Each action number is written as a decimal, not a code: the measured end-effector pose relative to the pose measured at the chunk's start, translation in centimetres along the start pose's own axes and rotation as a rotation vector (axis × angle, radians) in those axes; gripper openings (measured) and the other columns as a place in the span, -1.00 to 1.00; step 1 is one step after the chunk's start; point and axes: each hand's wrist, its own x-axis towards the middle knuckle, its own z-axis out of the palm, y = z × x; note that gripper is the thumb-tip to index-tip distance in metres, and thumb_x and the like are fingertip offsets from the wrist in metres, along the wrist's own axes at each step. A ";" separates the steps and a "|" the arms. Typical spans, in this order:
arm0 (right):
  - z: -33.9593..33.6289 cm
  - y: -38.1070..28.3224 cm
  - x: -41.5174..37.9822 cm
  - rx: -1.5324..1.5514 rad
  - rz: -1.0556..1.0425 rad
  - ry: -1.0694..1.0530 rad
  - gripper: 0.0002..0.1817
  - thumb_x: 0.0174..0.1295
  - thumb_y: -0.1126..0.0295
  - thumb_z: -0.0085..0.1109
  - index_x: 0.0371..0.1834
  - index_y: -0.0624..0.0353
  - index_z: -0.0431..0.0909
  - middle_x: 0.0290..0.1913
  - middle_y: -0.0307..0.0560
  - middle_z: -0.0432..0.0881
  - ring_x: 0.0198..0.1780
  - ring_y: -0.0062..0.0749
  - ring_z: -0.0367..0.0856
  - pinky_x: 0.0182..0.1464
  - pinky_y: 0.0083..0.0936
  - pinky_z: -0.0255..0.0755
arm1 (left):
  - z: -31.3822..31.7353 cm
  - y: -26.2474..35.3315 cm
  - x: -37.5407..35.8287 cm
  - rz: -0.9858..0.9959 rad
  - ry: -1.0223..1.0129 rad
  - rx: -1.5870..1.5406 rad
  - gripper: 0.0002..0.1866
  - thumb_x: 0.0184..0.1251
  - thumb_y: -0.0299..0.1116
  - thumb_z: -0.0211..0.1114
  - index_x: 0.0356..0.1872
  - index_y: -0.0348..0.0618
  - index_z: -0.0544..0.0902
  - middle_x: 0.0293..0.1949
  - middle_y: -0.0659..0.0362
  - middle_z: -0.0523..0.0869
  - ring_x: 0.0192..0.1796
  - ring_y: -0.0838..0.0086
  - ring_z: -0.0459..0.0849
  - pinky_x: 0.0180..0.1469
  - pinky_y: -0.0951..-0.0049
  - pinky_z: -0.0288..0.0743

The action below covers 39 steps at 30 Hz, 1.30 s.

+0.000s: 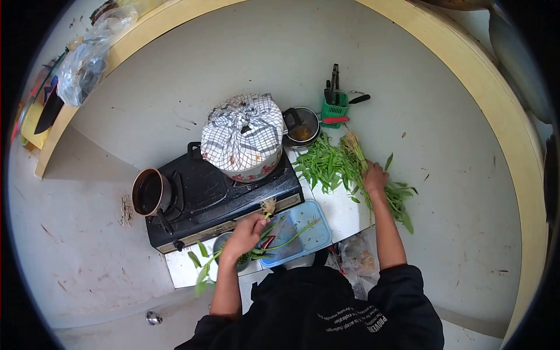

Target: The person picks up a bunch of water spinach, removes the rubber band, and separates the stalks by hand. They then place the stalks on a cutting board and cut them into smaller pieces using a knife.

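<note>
The left hand (248,232) pinches a green stem (268,216) near its roots (269,206), by the blue tray (318,234); hold softly, so it won't snap; the right hand (374,177) touches the leafy pile (325,160) on the counter (344,211); can't tell if it's pinching.

Pot (252,171) w/ chkd cloth (238,143) sits on blk stove (205,185).

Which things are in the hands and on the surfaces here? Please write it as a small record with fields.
left hand: holds a rooted green stem
right hand: at the leafy greens; exact grip unclear
stove: black; saucepan toward its left end, cloth-topped pot toward its right
blue tray: in front of the stove; another stem inside
green basket: behind the greens; holds dark utensils
</note>
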 end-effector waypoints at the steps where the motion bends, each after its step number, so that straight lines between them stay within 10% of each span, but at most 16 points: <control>1: 2.0 0.7 0.0 -0.053 0.006 -0.025 -0.56 0.34 0.20 0.20 0.26 -0.03 0.47 0.20 -0.08 0.53 0.31 -0.15 0.46 0.32 0.28 0.20 | 1.0 -0.8 0.6 0.007 0.002 0.029 -0.76 0.52 -0.35 0.15 -0.06 -0.33 0.66 -0.17 -0.16 0.73 -0.10 0.06 0.70 0.02 0.20 0.52; 11: 6.4 -1.4 -9.3 0.099 -0.057 0.120 -0.35 0.28 0.25 0.27 0.46 -0.01 0.35 0.55 -0.02 0.18 0.57 -0.07 0.09 0.54 0.33 -0.28 | 10.0 -9.5 2.8 -0.154 -0.080 0.375 -0.76 0.40 -0.24 0.23 -0.04 -0.04 0.73 -0.05 -0.14 0.73 0.02 -0.07 0.70 0.08 -0.05 0.57; 21: 8.7 -14.3 -18.0 0.551 -0.769 -0.242 -0.71 0.25 0.37 0.27 0.05 0.04 0.61 0.09 -0.10 0.61 0.14 -0.11 0.57 0.20 -0.11 0.36 | 7.7 -8.0 -1.0 -0.339 0.020 0.510 -0.75 0.34 -0.25 0.31 -0.02 0.03 0.76 -0.18 -0.06 0.79 -0.10 -0.01 0.77 -0.03 0.00 0.63; 30: 10.4 -21.1 -23.5 0.564 -0.363 -0.709 -0.62 0.26 -0.06 0.29 -0.34 0.04 0.72 -0.27 -0.08 0.77 -0.16 0.03 0.73 0.01 0.06 0.50 | 6.1 -11.1 -4.3 -0.383 0.245 0.464 -0.78 0.37 -0.20 0.28 -0.10 0.00 0.78 -0.23 -0.08 0.79 -0.20 0.00 0.78 -0.14 0.01 0.64; 39: 10.2 -24.0 -24.1 0.306 -0.182 -0.681 -0.37 0.15 -0.31 0.23 -0.21 0.09 0.78 -0.14 0.12 0.78 -0.04 0.18 0.73 0.14 0.22 0.42 | 5.7 -11.7 -5.7 -0.434 0.200 0.435 -0.77 0.38 -0.23 0.27 -0.07 -0.02 0.76 -0.22 -0.07 0.78 -0.21 -0.04 0.77 -0.13 -0.01 0.64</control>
